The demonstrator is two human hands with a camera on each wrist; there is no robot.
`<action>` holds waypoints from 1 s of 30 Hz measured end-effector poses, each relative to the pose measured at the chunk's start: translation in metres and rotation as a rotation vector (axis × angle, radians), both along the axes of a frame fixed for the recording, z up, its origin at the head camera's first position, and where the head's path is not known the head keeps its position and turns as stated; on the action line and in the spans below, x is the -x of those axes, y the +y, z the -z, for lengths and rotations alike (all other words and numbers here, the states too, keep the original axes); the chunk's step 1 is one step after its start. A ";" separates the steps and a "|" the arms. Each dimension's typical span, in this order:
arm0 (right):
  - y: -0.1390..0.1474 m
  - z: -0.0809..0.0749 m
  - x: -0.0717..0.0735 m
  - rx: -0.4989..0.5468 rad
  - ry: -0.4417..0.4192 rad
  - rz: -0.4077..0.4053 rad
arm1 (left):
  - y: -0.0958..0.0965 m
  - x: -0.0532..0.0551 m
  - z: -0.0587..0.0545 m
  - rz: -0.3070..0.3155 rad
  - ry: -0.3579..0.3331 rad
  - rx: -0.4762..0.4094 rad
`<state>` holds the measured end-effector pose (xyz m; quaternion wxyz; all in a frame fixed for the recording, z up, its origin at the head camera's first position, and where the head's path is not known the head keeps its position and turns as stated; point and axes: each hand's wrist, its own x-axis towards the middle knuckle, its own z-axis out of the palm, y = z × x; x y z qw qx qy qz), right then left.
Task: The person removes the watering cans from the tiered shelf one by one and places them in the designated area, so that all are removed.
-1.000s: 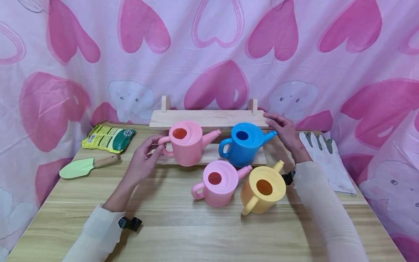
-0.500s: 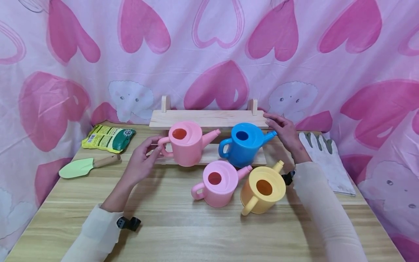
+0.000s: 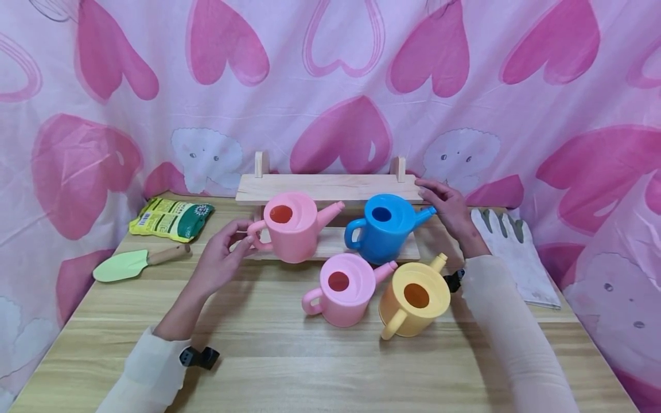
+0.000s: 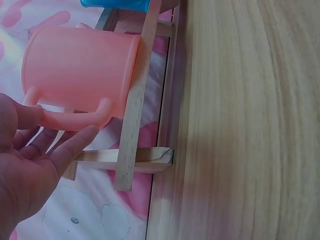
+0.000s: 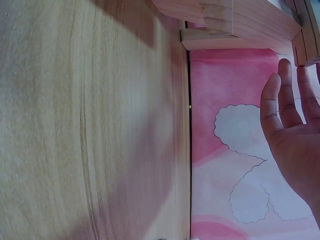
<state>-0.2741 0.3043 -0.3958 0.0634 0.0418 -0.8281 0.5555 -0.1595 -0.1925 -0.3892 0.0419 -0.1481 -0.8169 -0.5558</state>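
Note:
A salmon-pink watering can (image 3: 293, 232) stands on the lower board of a small two-tier wooden shelf (image 3: 330, 186), spout to the right. My left hand (image 3: 219, 258) pinches its handle (image 4: 70, 120) between thumb and fingers. Beside it on the same board is a blue watering can (image 3: 384, 232). My right hand (image 3: 449, 209) has its fingertips at the right end of the upper board; in the right wrist view the visible fingers (image 5: 286, 95) extend up to the wood. In front of the shelf, a lighter pink watering can (image 3: 347, 295) and a yellow watering can (image 3: 413, 304) stand on the table.
To the left lie a yellow-green packet (image 3: 167, 219) and a green trowel (image 3: 124, 265) with a wooden handle. White work gloves (image 3: 516, 258) with green marks lie at the right, near my right forearm. A pink heart-patterned curtain (image 3: 330, 86) hangs behind the wooden table (image 3: 289, 367).
My left hand and the salmon-pink watering can have shifted slightly to the left. The right hand stays at the shelf end, and the other cans have not moved.

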 end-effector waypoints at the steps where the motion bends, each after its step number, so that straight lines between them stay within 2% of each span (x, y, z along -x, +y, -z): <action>1: 0.000 0.000 0.000 -0.003 0.000 0.001 | -0.001 -0.001 0.000 -0.003 -0.004 0.000; 8: -0.001 -0.001 0.000 0.001 -0.006 0.006 | -0.007 -0.011 -0.003 -0.001 -0.015 -0.031; 15: -0.002 -0.002 -0.002 0.000 -0.020 0.006 | -0.014 -0.026 -0.008 0.012 -0.033 -0.060; 22: -0.003 -0.003 -0.001 -0.006 -0.024 0.010 | -0.018 -0.043 -0.010 0.006 -0.004 -0.025; 30: -0.003 -0.004 -0.003 -0.013 -0.028 0.017 | -0.019 -0.059 -0.009 0.024 -0.043 -0.063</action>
